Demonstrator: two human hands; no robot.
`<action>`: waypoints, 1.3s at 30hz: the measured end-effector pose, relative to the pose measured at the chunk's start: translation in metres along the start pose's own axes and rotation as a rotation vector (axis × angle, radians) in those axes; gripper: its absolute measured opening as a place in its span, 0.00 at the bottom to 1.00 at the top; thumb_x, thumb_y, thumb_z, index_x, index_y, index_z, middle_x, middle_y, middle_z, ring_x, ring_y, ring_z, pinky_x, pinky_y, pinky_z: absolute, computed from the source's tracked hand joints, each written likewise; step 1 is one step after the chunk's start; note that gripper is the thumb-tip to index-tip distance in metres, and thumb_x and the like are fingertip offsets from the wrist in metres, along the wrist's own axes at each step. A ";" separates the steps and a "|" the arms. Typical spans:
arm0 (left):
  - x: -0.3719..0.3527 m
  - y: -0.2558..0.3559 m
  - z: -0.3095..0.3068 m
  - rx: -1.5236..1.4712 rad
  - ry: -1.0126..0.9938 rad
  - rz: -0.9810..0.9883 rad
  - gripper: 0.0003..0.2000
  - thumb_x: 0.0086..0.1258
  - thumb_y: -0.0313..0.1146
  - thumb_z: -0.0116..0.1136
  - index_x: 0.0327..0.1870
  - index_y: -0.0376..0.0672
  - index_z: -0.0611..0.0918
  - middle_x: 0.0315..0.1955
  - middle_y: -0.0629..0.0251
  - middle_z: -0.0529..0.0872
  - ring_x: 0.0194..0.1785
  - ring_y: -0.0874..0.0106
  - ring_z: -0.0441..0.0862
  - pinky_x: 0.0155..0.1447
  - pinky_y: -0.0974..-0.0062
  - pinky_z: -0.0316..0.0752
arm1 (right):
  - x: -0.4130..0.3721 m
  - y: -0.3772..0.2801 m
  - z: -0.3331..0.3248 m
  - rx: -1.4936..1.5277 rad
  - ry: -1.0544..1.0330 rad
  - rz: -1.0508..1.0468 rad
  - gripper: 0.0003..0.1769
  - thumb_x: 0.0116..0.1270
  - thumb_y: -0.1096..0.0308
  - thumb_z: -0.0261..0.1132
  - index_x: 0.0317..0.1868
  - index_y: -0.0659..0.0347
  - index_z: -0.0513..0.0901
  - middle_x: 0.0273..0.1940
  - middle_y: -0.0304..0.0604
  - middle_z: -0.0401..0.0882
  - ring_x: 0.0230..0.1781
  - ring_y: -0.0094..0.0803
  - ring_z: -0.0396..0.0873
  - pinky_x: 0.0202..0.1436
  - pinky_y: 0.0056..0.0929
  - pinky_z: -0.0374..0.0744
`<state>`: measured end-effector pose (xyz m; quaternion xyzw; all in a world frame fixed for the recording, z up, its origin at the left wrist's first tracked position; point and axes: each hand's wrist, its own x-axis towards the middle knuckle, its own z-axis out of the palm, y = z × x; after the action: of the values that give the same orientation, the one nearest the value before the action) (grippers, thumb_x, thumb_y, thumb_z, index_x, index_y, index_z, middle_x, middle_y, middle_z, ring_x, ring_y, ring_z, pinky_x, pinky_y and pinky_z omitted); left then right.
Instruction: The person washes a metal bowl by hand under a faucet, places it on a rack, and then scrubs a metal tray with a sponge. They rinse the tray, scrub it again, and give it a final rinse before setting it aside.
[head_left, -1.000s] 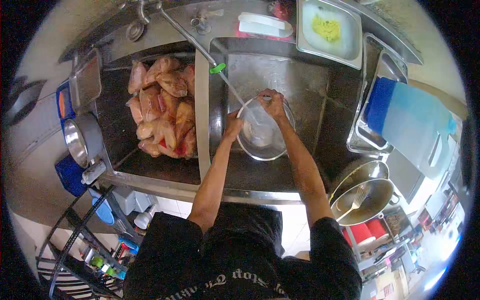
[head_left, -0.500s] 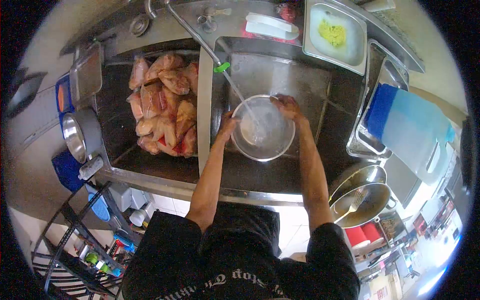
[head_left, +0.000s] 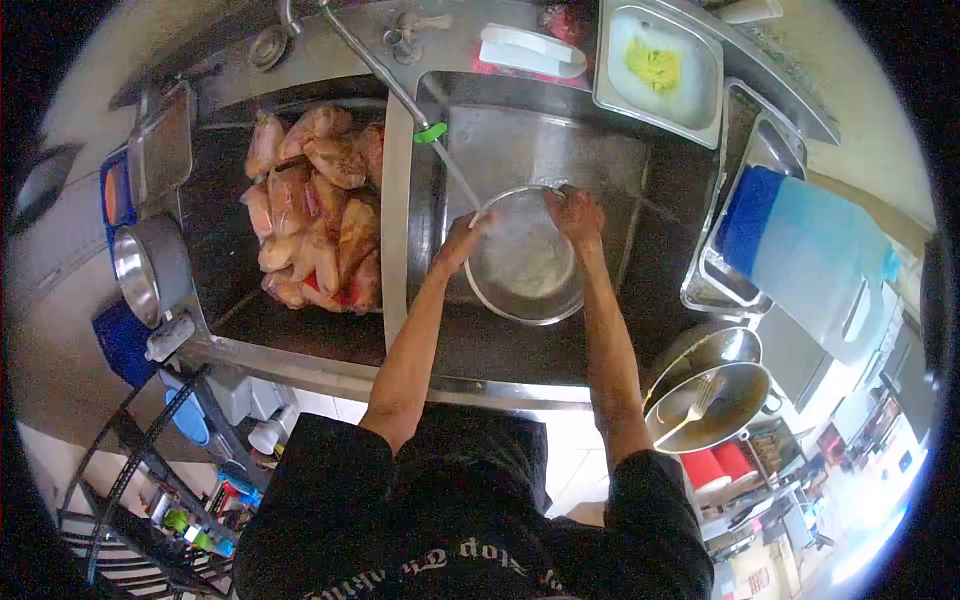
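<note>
In the right sink basin (head_left: 500,345) I hold a round, shiny-rimmed bowl (head_left: 525,262) with cloudy water in it. My left hand (head_left: 463,240) grips the rim on the left side, fingers wrapped at the edge. My right hand (head_left: 577,215) is closed on the rim at the upper right, its fingertips over the inner edge. A stream of water runs from the faucet (head_left: 385,75), past its green ring (head_left: 430,133), to the bowl's upper left edge beside my left hand.
Raw chicken pieces (head_left: 315,215) are heaped in the left basin. Behind the right basin stand a white tray (head_left: 532,52) and a metal pan with yellow food (head_left: 652,64). A blue-tinted jug (head_left: 820,255) and pans with a fork (head_left: 708,405) lie to the right.
The bowl has tilted, and the water stream now meets its upper left edge instead of its middle. My right hand has shifted a little further over the rim. The view has moved slightly.
</note>
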<state>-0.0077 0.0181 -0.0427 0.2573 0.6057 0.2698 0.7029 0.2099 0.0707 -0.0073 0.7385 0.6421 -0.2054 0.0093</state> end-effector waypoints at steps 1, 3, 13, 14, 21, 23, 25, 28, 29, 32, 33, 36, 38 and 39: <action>-0.002 -0.001 -0.002 0.147 0.019 -0.017 0.22 0.58 0.46 0.55 0.48 0.38 0.77 0.40 0.61 0.80 0.45 0.73 0.74 0.49 0.71 0.67 | 0.006 -0.002 0.010 0.154 -0.026 0.048 0.30 0.53 0.40 0.57 0.37 0.63 0.81 0.36 0.53 0.79 0.36 0.49 0.78 0.43 0.40 0.75; -0.004 -0.010 -0.013 0.297 0.046 -0.038 0.17 0.57 0.40 0.58 0.44 0.39 0.79 0.35 0.63 0.82 0.39 0.74 0.76 0.44 0.72 0.70 | 0.016 -0.009 0.023 0.315 -0.059 0.092 0.33 0.51 0.38 0.58 0.36 0.64 0.81 0.38 0.53 0.79 0.38 0.48 0.78 0.45 0.39 0.75; -0.034 0.014 -0.022 0.315 0.239 0.082 0.13 0.49 0.28 0.55 0.37 0.37 0.81 0.27 0.60 0.83 0.31 0.73 0.79 0.38 0.73 0.73 | 0.042 -0.042 0.035 0.469 -0.491 -0.113 0.29 0.51 0.45 0.62 0.37 0.67 0.81 0.37 0.53 0.80 0.38 0.44 0.78 0.46 0.34 0.74; -0.037 0.014 -0.020 0.276 0.267 0.097 0.12 0.49 0.27 0.55 0.36 0.37 0.82 0.25 0.61 0.82 0.28 0.73 0.78 0.36 0.74 0.72 | 0.047 -0.038 0.035 0.497 -0.612 -0.142 0.25 0.54 0.49 0.61 0.36 0.67 0.81 0.36 0.53 0.80 0.38 0.44 0.78 0.45 0.33 0.74; -0.014 -0.049 -0.031 -0.172 0.318 -0.155 0.06 0.50 0.30 0.51 0.27 0.38 0.77 0.17 0.67 0.72 0.20 0.73 0.70 0.27 0.75 0.66 | -0.024 0.001 0.072 -0.075 0.198 -0.360 0.29 0.57 0.62 0.57 0.60 0.59 0.64 0.55 0.49 0.69 0.58 0.42 0.65 0.59 0.45 0.63; -0.026 -0.033 -0.025 0.105 0.229 -0.213 0.06 0.51 0.33 0.50 0.25 0.40 0.75 0.20 0.68 0.72 0.24 0.74 0.69 0.28 0.74 0.65 | -0.057 -0.027 0.057 -0.091 -0.030 -0.413 0.31 0.55 0.61 0.58 0.61 0.57 0.62 0.57 0.49 0.66 0.59 0.43 0.61 0.60 0.47 0.60; -0.033 -0.059 -0.018 -0.318 0.176 -0.150 0.06 0.52 0.34 0.50 0.25 0.43 0.75 0.24 0.69 0.72 0.30 0.75 0.68 0.33 0.72 0.66 | -0.068 -0.038 0.033 -0.125 -0.309 -0.468 0.34 0.54 0.60 0.60 0.62 0.54 0.61 0.59 0.50 0.62 0.61 0.44 0.58 0.61 0.50 0.57; -0.005 -0.178 -0.046 -0.382 0.037 -0.041 0.22 0.58 0.59 0.49 0.31 0.46 0.75 0.34 0.69 0.75 0.40 0.72 0.68 0.48 0.70 0.63 | -0.043 -0.045 -0.007 -0.199 -0.650 -0.423 0.37 0.52 0.58 0.62 0.63 0.50 0.59 0.61 0.51 0.57 0.64 0.46 0.52 0.62 0.54 0.53; 0.000 -0.175 -0.037 -0.383 0.030 -0.040 0.22 0.58 0.59 0.49 0.31 0.46 0.75 0.34 0.69 0.75 0.40 0.72 0.68 0.48 0.70 0.63 | -0.040 -0.054 -0.013 -0.223 -0.699 -0.351 0.38 0.51 0.58 0.63 0.64 0.48 0.58 0.62 0.52 0.55 0.65 0.46 0.50 0.63 0.55 0.52; 0.018 -0.132 0.001 -0.476 0.329 -0.072 0.13 0.46 0.30 0.53 0.35 0.42 0.72 0.31 0.66 0.73 0.37 0.70 0.69 0.45 0.72 0.66 | -0.036 -0.025 0.046 -0.228 -0.757 -0.574 0.40 0.51 0.54 0.64 0.64 0.47 0.57 0.63 0.53 0.54 0.66 0.48 0.48 0.65 0.54 0.49; 0.015 -0.115 -0.001 -0.473 0.326 -0.070 0.13 0.46 0.30 0.53 0.35 0.42 0.72 0.31 0.66 0.73 0.37 0.70 0.69 0.45 0.72 0.66 | -0.034 -0.013 0.068 -0.206 -0.784 -0.880 0.41 0.51 0.52 0.64 0.64 0.47 0.57 0.63 0.53 0.55 0.65 0.49 0.49 0.66 0.52 0.47; -0.009 -0.014 0.004 -0.700 0.188 -0.070 0.15 0.41 0.26 0.51 0.35 0.42 0.71 0.29 0.64 0.74 0.32 0.69 0.72 0.38 0.70 0.71 | -0.034 -0.008 0.037 -0.183 -0.551 -0.584 0.42 0.55 0.44 0.57 0.65 0.56 0.54 0.66 0.55 0.46 0.67 0.50 0.42 0.68 0.46 0.43; 0.031 -0.039 -0.005 -0.747 0.229 -0.054 0.14 0.42 0.26 0.50 0.35 0.42 0.71 0.28 0.63 0.74 0.31 0.68 0.72 0.37 0.70 0.72 | -0.054 -0.004 0.048 -0.144 -0.359 -0.507 0.46 0.55 0.40 0.56 0.63 0.68 0.55 0.66 0.55 0.44 0.68 0.51 0.41 0.68 0.41 0.49; 0.051 -0.059 -0.009 -0.791 0.269 -0.057 0.14 0.42 0.25 0.49 0.34 0.41 0.71 0.27 0.62 0.73 0.30 0.67 0.73 0.36 0.70 0.73 | -0.053 -0.006 0.037 -0.145 -0.358 -0.506 0.46 0.55 0.40 0.56 0.63 0.68 0.55 0.66 0.55 0.44 0.68 0.51 0.41 0.68 0.41 0.49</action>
<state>-0.0069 0.0110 -0.1210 -0.0868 0.5486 0.4934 0.6694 0.1882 0.0114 -0.0233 0.5049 0.8066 -0.2816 0.1234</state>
